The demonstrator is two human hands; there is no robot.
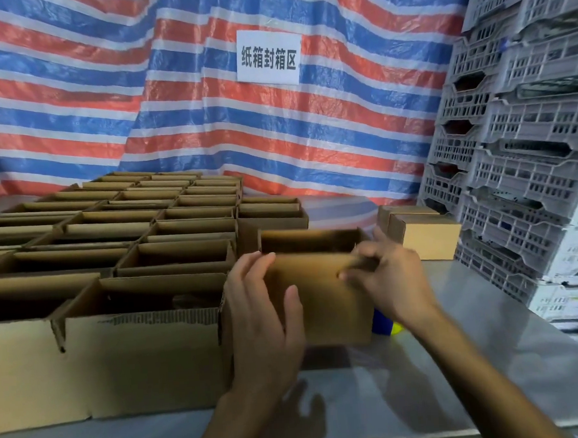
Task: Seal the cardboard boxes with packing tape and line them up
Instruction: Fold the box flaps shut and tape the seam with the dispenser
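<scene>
Here, the fingers [254, 264] of the left hand [263, 320] are seen lightly spread and hooked over the upper left corner of a small cardboard box [322, 300]. The thumb is laid flat on its near face, so the box is gripped from the left side. The fingers [361, 248] of the right hand [393, 280] are curled close together at the upper right edge of the same box. The rim appears to be pinched there, though blur keeps the exact contact from being made out. The box is held upright with its top open and its inside dark, in front of the person and over a steel desk [462, 360]; whether its base touches the desk cannot be told. Just behind its lower right corner a blue and yellow object [385, 326] is partly hidden and cannot be identified. To the left, touching or nearly touching the held box, open boxes [154, 226] are set in close rows reaching to the back of the desk, the nearest ones with a flap hanging down. To the right, apart from the hands, a closed box [429, 236] is placed near the desk's far edge. Behind everything a red, white and blue striped tarpaulin [310, 134] is hung, with a paper sign [269, 57] fixed to it. Grey plastic crates [518, 140] are stacked at the right.
</scene>
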